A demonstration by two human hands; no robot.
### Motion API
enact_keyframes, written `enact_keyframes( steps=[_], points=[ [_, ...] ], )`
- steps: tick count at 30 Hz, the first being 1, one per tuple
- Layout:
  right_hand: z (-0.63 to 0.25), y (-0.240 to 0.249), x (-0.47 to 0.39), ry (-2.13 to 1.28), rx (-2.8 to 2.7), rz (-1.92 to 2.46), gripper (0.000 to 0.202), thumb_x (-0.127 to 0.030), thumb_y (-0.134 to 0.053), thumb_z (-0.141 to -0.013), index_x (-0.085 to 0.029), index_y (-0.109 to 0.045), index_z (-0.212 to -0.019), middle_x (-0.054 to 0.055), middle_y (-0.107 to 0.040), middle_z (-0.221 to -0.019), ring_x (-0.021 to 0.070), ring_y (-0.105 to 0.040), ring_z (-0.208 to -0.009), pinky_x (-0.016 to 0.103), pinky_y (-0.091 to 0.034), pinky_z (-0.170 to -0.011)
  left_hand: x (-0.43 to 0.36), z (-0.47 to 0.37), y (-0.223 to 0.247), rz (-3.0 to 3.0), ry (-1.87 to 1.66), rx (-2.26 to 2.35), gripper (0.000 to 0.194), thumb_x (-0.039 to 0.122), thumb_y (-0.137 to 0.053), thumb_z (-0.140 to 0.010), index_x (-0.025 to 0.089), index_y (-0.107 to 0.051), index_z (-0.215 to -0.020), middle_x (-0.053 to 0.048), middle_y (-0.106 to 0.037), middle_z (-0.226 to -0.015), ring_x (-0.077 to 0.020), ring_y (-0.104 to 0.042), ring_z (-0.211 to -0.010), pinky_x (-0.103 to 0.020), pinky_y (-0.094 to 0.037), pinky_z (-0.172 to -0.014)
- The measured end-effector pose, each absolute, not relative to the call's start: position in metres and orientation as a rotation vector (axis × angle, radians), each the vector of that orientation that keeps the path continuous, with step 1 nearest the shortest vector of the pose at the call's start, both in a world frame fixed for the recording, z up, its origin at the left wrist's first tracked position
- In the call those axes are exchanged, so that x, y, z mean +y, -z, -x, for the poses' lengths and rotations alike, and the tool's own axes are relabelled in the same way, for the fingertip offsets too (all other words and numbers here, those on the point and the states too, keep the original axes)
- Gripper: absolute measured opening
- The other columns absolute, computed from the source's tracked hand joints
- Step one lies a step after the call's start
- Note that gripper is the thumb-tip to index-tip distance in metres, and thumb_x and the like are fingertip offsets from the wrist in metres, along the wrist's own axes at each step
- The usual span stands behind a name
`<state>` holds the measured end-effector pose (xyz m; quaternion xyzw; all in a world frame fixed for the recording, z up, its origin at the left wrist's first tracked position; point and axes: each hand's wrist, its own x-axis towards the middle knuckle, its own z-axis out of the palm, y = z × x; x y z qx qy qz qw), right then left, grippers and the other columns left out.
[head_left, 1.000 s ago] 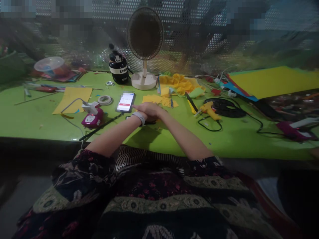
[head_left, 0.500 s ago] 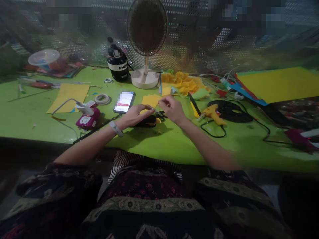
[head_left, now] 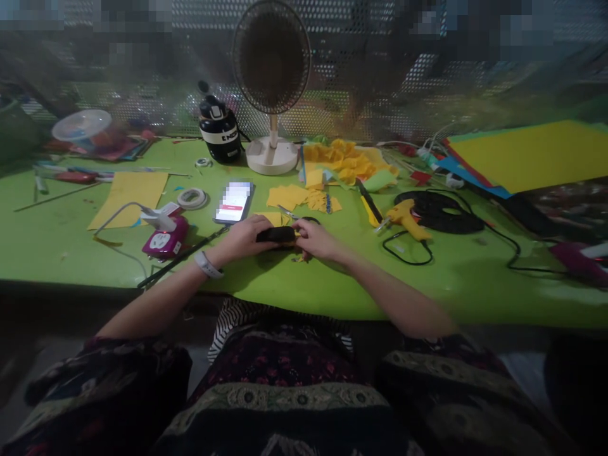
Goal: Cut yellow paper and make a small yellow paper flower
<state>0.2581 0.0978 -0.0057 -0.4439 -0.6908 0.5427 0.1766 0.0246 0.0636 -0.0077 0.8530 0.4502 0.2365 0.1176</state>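
A black stapler-like tool point(head_left: 278, 236) lies on the green tabletop in front of me; its exact kind is hard to make out. My left hand point(head_left: 246, 239) wraps round its left part, fingers over the top. At its right end my right hand point(head_left: 314, 239) pinches a small yellow paper piece point(head_left: 298, 234), partly hidden by the fingers. Just beyond the hands are scissors point(head_left: 286, 211), their handles half covered by the right hand. Yellow paper sheets point(head_left: 286, 196) and a small pile of cut yellow pieces point(head_left: 316, 200) lie farther back.
A phone point(head_left: 232, 202), a tape roll point(head_left: 192, 198) and a purple power adapter point(head_left: 165, 239) are at left. To the right lie a cutter knife point(head_left: 369, 204), a yellow glue gun point(head_left: 405, 216) and its cord. A fan point(head_left: 272, 158) and black bottle point(head_left: 221, 136) stand behind.
Both hands have come down and nearer from above the scissors. The left has closed round the black tool, and the right is at its end. The view has shifted slightly.
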Motion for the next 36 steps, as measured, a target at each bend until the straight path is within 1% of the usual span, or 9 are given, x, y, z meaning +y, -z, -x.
enact_keyframes(
  steps=[4,7,13,15,18,21,25,31,36],
  points=[
    [-0.259,0.013,0.097,-1.510,-1.976,1.205,0.025,-0.006,-0.064,-0.084,-0.021,-0.058,-0.104,-0.005,-0.062,-0.068,0.0077,-0.055,-0.043,0.019,-0.050,-0.040,0.061,-0.025,0.005,-2.457,-0.684,1.337,0.033,0.052,-0.064,-0.091,0.020,-0.068,-0.095,-0.010,-0.068,-0.096,-0.0220,-0.062,-0.086,-0.035,-0.048,-0.072],
    [-0.259,0.014,0.097,-1.524,-1.968,1.185,0.023,-0.005,-0.066,-0.082,-0.020,-0.058,-0.099,-0.004,-0.064,-0.068,0.0080,-0.058,-0.044,0.018,-0.051,-0.040,0.059,-0.026,0.004,-2.426,-0.666,1.350,0.034,0.054,-0.063,-0.089,0.021,-0.069,-0.095,-0.010,-0.067,-0.095,-0.0216,-0.062,-0.085,-0.034,-0.047,-0.072],
    [-0.261,-0.001,0.097,-1.638,-1.862,1.148,0.020,-0.006,-0.066,-0.078,-0.020,-0.061,-0.091,-0.005,-0.064,-0.058,0.0112,-0.057,-0.040,0.023,-0.049,-0.037,0.054,-0.026,-0.006,-2.417,-0.665,1.358,0.033,0.054,-0.064,-0.089,0.021,-0.067,-0.091,-0.009,-0.067,-0.092,-0.0209,-0.061,-0.080,-0.034,-0.046,-0.069],
    [-0.265,-0.014,0.099,-1.644,-1.803,1.140,0.023,-0.003,-0.064,-0.077,-0.019,-0.063,-0.093,-0.004,-0.065,-0.056,0.0128,-0.058,-0.042,0.024,-0.051,-0.040,0.054,-0.024,-0.019,-2.427,-0.702,1.386,0.031,0.052,-0.066,-0.089,0.022,-0.066,-0.091,-0.008,-0.067,-0.090,-0.0204,-0.061,-0.079,-0.034,-0.046,-0.069],
    [-0.276,-0.034,0.104,-1.490,-1.653,1.153,0.026,-0.004,-0.061,-0.080,-0.016,-0.066,-0.102,-0.001,-0.066,-0.058,0.0129,-0.059,-0.045,0.023,-0.048,-0.043,0.063,-0.022,-0.043,-2.462,-0.778,1.458,0.030,0.051,-0.068,-0.089,0.022,-0.067,-0.093,-0.007,-0.066,-0.087,-0.0206,-0.060,-0.079,-0.034,-0.047,-0.072],
    [-0.286,-0.048,0.112,-1.319,-1.423,1.137,0.024,-0.009,-0.058,-0.082,-0.015,-0.065,-0.104,-0.001,-0.065,-0.059,0.0119,-0.057,-0.045,0.022,-0.043,-0.043,0.087,-0.026,-0.064,-2.446,-0.825,1.532,0.033,0.052,-0.070,-0.087,0.020,-0.068,-0.093,-0.007,-0.067,-0.087,-0.0218,-0.061,-0.079,-0.036,-0.048,-0.075],
    [-0.295,-0.051,0.126,-1.192,-1.156,1.086,0.021,-0.016,-0.059,-0.078,-0.018,-0.063,-0.098,-0.005,-0.060,-0.055,0.0101,-0.053,-0.041,0.021,-0.037,-0.042,0.145,-0.045,-0.076,-2.426,-0.775,1.683,0.034,0.050,-0.072,-0.086,0.016,-0.071,-0.094,-0.010,-0.069,-0.092,-0.0240,-0.062,-0.082,-0.036,-0.048,-0.076],
    [-0.298,-0.044,0.136,-1.209,-1.024,1.029,0.020,-0.024,-0.060,-0.074,-0.020,-0.061,-0.094,-0.007,-0.059,-0.058,0.0094,-0.052,-0.044,0.022,-0.040,-0.045,0.235,-0.083,-0.073,-2.387,-0.737,1.817,0.040,0.051,-0.072,-0.084,0.015,-0.073,-0.101,-0.012,-0.072,-0.101,-0.0307,-0.065,-0.098,-0.038,-0.047,-0.088],
    [-0.292,-0.038,0.130,-1.323,-1.010,1.029,0.021,-0.024,-0.060,-0.071,-0.020,-0.061,-0.091,-0.007,-0.060,-0.057,0.0089,-0.053,-0.044,0.020,-0.039,-0.045,0.278,-0.111,-0.058,-2.372,-0.565,1.860,0.037,0.044,-0.071,-0.084,0.013,-0.074,-0.105,-0.016,-0.073,-0.105,-0.0321,-0.066,-0.103,-0.039,-0.048,-0.090]
  ],
)
